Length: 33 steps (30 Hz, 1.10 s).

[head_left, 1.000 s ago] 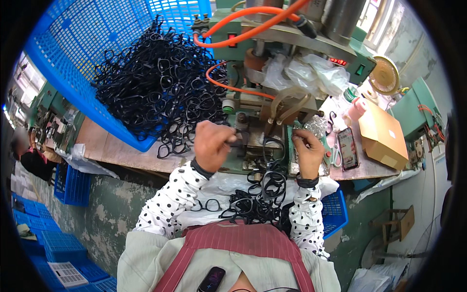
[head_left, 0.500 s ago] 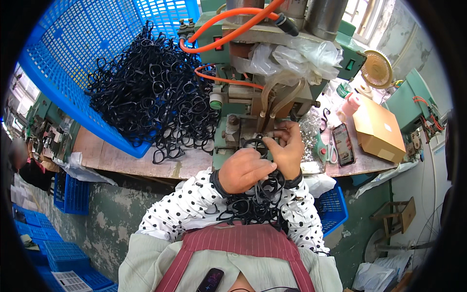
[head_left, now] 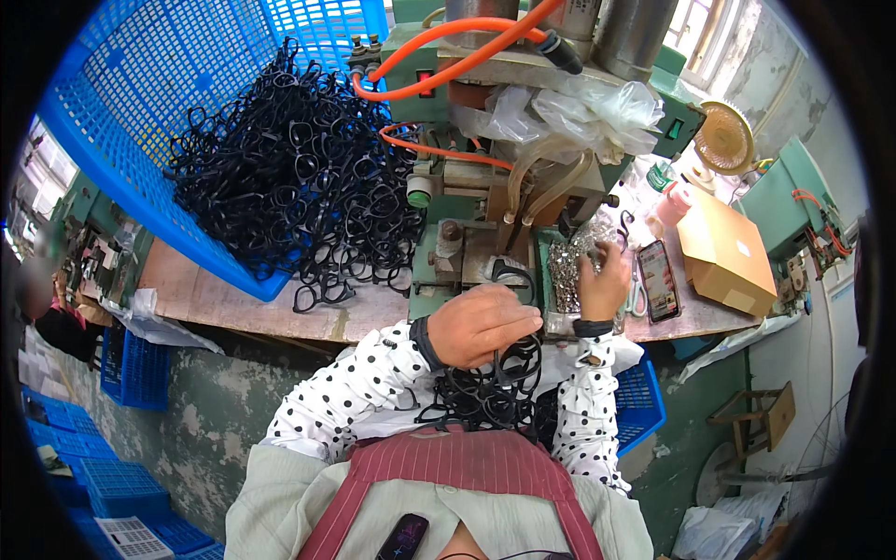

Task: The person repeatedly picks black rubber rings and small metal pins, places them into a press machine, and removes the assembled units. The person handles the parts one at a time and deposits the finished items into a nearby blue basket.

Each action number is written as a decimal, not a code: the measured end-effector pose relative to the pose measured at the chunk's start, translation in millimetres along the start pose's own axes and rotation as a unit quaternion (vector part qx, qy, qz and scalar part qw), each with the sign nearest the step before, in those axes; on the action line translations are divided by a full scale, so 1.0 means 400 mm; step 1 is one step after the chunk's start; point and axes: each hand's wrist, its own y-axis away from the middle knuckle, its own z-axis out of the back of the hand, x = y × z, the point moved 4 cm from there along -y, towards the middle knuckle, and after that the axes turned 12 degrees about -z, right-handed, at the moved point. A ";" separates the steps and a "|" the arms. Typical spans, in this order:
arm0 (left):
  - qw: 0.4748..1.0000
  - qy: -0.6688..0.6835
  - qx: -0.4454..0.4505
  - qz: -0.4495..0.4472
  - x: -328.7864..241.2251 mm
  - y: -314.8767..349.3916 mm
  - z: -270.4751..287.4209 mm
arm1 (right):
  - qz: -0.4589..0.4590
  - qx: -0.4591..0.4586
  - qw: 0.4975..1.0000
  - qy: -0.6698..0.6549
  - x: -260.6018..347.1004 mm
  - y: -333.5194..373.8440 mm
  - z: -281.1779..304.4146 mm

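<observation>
My left hand is closed on a black glasses frame, its fingers curled over the near part. The frame's far part reaches the work spot of a green press machine, below two clear tubes. My right hand is at the right side of a heap of small shiny metal parts, with thumb and forefinger apart. Whether a part touches its fingertips is too small to tell. More black glasses frames lie in a pile on my lap, below my left hand.
A blue basket heaped with black glasses frames tips onto the table at the left. At the right are scissors, a phone, a cardboard box and a pink bottle. An orange hose loops above the machine.
My right hand has left the frame at the machine and moved right to the metal parts. My left hand stays on the frame, having shifted slightly.
</observation>
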 end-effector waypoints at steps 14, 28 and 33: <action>0.999 -0.038 0.025 0.017 -0.009 0.024 -0.010 | 0.039 0.028 0.998 -0.045 -0.102 0.044 -0.030; 0.505 0.154 -0.427 0.734 0.176 0.519 0.221 | -0.087 0.062 0.984 -0.142 -0.129 0.059 -0.041; 0.521 0.136 -0.476 0.695 0.162 0.525 0.210 | -0.033 0.017 0.991 -0.131 -0.136 0.054 -0.045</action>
